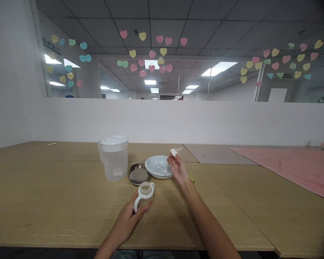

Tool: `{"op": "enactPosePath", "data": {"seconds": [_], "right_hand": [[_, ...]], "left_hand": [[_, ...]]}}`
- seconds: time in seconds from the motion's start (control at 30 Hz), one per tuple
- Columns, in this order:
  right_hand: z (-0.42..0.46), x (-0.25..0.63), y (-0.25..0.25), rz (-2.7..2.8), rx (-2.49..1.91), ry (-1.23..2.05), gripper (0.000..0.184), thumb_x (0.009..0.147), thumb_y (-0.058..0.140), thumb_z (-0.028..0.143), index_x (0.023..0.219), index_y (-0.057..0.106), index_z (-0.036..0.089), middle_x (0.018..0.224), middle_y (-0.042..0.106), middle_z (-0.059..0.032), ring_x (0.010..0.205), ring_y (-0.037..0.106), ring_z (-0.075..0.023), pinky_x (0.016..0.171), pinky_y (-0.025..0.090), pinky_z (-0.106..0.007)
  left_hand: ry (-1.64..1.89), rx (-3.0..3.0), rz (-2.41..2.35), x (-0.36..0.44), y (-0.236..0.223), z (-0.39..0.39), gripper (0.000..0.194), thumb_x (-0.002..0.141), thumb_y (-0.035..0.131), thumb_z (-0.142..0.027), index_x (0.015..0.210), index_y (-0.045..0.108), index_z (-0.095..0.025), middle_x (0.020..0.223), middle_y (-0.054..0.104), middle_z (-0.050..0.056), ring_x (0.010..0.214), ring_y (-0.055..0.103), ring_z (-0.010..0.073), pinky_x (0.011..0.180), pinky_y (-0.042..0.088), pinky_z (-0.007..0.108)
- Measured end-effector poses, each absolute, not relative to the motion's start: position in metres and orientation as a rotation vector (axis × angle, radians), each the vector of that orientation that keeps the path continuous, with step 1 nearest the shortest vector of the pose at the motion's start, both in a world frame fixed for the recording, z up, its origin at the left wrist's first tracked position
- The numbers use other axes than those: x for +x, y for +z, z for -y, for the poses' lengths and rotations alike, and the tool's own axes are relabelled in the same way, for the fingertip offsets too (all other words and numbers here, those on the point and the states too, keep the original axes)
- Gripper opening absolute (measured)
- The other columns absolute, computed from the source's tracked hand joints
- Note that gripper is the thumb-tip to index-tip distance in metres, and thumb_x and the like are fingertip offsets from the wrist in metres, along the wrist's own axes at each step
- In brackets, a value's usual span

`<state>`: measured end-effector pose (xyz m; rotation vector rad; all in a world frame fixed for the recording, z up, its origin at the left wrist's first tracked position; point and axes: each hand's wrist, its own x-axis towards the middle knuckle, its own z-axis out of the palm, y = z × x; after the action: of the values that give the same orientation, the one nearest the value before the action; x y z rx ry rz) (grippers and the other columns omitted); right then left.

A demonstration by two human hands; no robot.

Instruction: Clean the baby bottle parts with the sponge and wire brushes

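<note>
My left hand (132, 217) is closed around a clear baby bottle (146, 201) with a white two-handled collar, its mouth uncovered and facing up. In my right hand (178, 167), raised over the right rim of a white bowl (152, 161), is a bottle nipple with a white ring (174, 152), pinched at the fingertips. A small clear piece lies in the bowl; its kind is hard to make out. Left of the bowl, a round metal tin (139, 175) sits on the table just beyond the bottle.
A translucent lidded plastic pitcher (115, 162) stands left of the tin. Behind my right wrist a green handle (192, 179) pokes out. A pink cloth (294, 167) covers the table's right side, beside a grey mat (218, 154). A white wall (162, 120) borders the wooden table (56, 201).
</note>
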<state>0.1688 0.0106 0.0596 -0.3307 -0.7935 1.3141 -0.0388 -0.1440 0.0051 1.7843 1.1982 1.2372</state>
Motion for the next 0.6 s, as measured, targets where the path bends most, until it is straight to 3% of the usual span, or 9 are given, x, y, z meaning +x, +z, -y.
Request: {"op": "enactPosePath", "data": {"seconds": [0.4, 0.6], "right_hand": [[-0.016, 0.164, 0.053, 0.875, -0.563, 1.190, 0.032, 0.060, 0.070, 0.041, 0.080, 0.059, 0.019, 0.083, 0.064, -0.0035, 0.077, 0.060, -0.0167, 0.072, 0.048, -0.031], [-0.008, 0.157, 0.048, 1.369, -1.012, 0.594, 0.036, 0.066, 0.063, 0.046, 0.089, 0.059, 0.018, 0.089, 0.063, -0.0065, 0.086, 0.057, -0.0219, 0.081, 0.040, -0.035]], "left_hand": [[1.228, 1.773, -1.209, -0.038, 0.007, 0.145, 0.063, 0.077, 0.054, -0.044, 0.133, 0.037, -0.018, 0.133, 0.045, 0.008, 0.125, 0.037, 0.0262, 0.106, 0.023, 0.040], [1.215, 1.784, -1.209, -0.039, 0.007, 0.146, 0.063, 0.078, 0.054, -0.043, 0.133, 0.036, -0.016, 0.133, 0.045, 0.009, 0.125, 0.036, 0.0269, 0.106, 0.023, 0.041]]}}
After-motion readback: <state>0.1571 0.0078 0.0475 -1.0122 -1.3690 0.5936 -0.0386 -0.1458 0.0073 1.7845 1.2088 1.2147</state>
